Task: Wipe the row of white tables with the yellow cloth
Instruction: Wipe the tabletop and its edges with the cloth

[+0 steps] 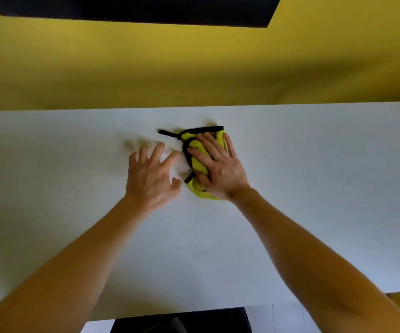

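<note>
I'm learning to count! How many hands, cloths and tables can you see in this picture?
hands: 2 (left hand, right hand)
yellow cloth: 1
white table: 1
Total: 4

No text, label, brand, number or sign can be read anywhere in the frame. The white table (314,188) across the middle, the yellow cloth (197,165) with black edging at the centre, and the yellow wall (194,68) across the upper part show only plain surfaces.
</note>
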A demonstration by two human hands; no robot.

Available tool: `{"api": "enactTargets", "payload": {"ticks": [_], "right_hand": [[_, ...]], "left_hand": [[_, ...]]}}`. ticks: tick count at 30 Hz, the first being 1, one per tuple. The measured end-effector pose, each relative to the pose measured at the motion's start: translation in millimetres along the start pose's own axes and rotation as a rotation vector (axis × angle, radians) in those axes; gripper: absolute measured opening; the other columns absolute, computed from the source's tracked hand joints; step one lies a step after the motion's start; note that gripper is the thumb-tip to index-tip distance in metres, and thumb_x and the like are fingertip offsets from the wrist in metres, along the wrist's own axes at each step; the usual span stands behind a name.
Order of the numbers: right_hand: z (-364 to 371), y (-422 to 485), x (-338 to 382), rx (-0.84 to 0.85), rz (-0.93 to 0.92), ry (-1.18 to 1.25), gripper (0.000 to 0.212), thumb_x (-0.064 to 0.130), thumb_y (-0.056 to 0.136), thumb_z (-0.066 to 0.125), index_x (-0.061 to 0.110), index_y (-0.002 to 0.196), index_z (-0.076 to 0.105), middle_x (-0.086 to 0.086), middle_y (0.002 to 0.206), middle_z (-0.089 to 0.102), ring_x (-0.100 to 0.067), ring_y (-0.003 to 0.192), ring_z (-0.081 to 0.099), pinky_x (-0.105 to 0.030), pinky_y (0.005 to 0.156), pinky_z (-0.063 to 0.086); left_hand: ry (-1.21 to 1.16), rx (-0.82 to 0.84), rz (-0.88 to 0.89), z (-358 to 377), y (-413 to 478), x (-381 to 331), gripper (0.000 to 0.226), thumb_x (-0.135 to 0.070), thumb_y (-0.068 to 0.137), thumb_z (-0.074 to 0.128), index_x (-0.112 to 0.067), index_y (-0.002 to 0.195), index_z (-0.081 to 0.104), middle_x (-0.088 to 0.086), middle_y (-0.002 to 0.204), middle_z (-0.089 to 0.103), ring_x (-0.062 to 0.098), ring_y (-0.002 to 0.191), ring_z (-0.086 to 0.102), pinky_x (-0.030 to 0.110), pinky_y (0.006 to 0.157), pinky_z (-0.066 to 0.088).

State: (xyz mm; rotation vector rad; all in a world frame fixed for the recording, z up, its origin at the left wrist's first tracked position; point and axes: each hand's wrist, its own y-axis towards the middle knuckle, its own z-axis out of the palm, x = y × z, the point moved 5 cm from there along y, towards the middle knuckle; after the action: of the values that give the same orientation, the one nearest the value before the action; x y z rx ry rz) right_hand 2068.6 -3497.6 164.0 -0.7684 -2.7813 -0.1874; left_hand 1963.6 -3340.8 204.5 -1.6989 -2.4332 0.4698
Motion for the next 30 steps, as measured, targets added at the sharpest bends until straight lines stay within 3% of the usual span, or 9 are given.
{"api": "enactTargets", "payload": {"ticks": [3, 7, 10, 14, 17, 19, 24, 27, 30], "right_hand": [[-28.1, -25.5, -103.3, -0.086, 0.315, -0.094, 0.068, 0.047, 0.098, 0.062, 0.028, 0.162, 0.049, -0.011, 0.174, 0.036, -0.032, 0.166, 0.024, -0.063, 0.134, 0.010], [-50.1, -52.0, -183.6, -0.217, 0.758, -0.105, 0.067, 0.043, 0.098, 0.057, 0.021, 0.160, 0.049, -0.017, 0.176, 0.030, -0.038, 0.165, 0.023, -0.066, 0.132, 0.012], [-23.0, -7.1, -127.2, -0.237, 0.615, -0.079, 0.066, 0.037, 0.090, 0.064, 0.016, 0.153, 0.060, -0.024, 0.169, 0.040, -0.044, 0.157, 0.037, -0.067, 0.131, 0.015], [11.4, 68.6, -6.4, -0.132, 0.251, -0.002, 0.064, 0.045, 0.095, 0.060, 0.021, 0.155, 0.060, -0.023, 0.171, 0.038, -0.043, 0.160, 0.032, -0.062, 0.133, 0.011], [4.7, 73.9, -7.6, -0.097, 0.065, 0.004, 0.060, 0.043, 0.099, 0.059, 0.022, 0.155, 0.060, -0.019, 0.170, 0.042, -0.039, 0.159, 0.037, -0.060, 0.134, 0.013], [-8.6, 52.1, -55.7, -0.091, 0.073, -0.031, 0.058, 0.041, 0.099, 0.061, 0.023, 0.154, 0.059, -0.015, 0.168, 0.046, -0.037, 0.157, 0.041, -0.060, 0.134, 0.016], [-55.6, -26.8, -195.5, -0.205, 0.564, -0.167, 0.056, 0.038, 0.102, 0.060, 0.016, 0.154, 0.057, -0.020, 0.163, 0.049, -0.040, 0.154, 0.042, -0.065, 0.131, 0.017], [-31.4, -4.5, -154.6, -0.215, 0.568, -0.126, 0.060, 0.034, 0.099, 0.065, 0.010, 0.154, 0.058, -0.022, 0.166, 0.046, -0.044, 0.158, 0.037, -0.066, 0.131, 0.016], [1.3, 50.9, -43.2, -0.161, 0.288, -0.034, 0.062, 0.040, 0.098, 0.066, 0.010, 0.152, 0.060, -0.025, 0.165, 0.046, -0.045, 0.157, 0.036, -0.064, 0.132, 0.016]], "left_hand": [[0.026, -0.191, 0.024, 12.1, 9.5, 2.4, 0.070, -0.055, 0.094, 0.044, -0.026, 0.158, 0.048, 0.010, 0.138, 0.055, 0.038, 0.120, 0.050, 0.057, 0.120, 0.034], [-0.033, -0.371, -0.003, 44.0, 4.5, 3.1, 0.067, -0.051, 0.105, 0.050, -0.026, 0.166, 0.044, 0.016, 0.155, 0.053, 0.043, 0.143, 0.048, 0.062, 0.130, 0.025], [-0.103, -0.442, 0.008, 51.7, 2.3, 5.2, 0.066, -0.049, 0.103, 0.055, -0.026, 0.165, 0.048, 0.017, 0.161, 0.051, 0.045, 0.148, 0.045, 0.064, 0.129, 0.025], [-0.101, -0.501, 0.047, 52.9, 3.8, 5.7, 0.060, -0.044, 0.102, 0.058, -0.013, 0.153, 0.060, 0.018, 0.162, 0.051, 0.046, 0.145, 0.049, 0.068, 0.126, 0.028], [-0.092, -0.497, 0.045, 53.1, 4.7, 6.4, 0.060, -0.043, 0.100, 0.059, -0.011, 0.151, 0.061, 0.018, 0.161, 0.052, 0.046, 0.146, 0.049, 0.068, 0.125, 0.028], [-0.096, -0.513, 0.044, 51.6, 3.1, 4.6, 0.063, -0.043, 0.101, 0.058, -0.015, 0.156, 0.058, 0.017, 0.160, 0.053, 0.045, 0.146, 0.049, 0.068, 0.126, 0.029], [-0.115, -0.539, 0.037, 52.5, 3.1, 3.7, 0.062, -0.044, 0.101, 0.058, -0.018, 0.157, 0.057, 0.015, 0.161, 0.053, 0.044, 0.146, 0.049, 0.067, 0.127, 0.029], [-0.122, -0.541, 0.042, 53.6, 4.0, 5.0, 0.063, -0.044, 0.100, 0.058, -0.017, 0.157, 0.058, 0.015, 0.160, 0.054, 0.044, 0.145, 0.050, 0.067, 0.126, 0.029], [-0.113, -0.537, 0.049, 53.4, 3.9, 5.1, 0.062, -0.043, 0.099, 0.060, -0.014, 0.154, 0.060, 0.016, 0.161, 0.053, 0.045, 0.145, 0.051, 0.067, 0.126, 0.029]]}}
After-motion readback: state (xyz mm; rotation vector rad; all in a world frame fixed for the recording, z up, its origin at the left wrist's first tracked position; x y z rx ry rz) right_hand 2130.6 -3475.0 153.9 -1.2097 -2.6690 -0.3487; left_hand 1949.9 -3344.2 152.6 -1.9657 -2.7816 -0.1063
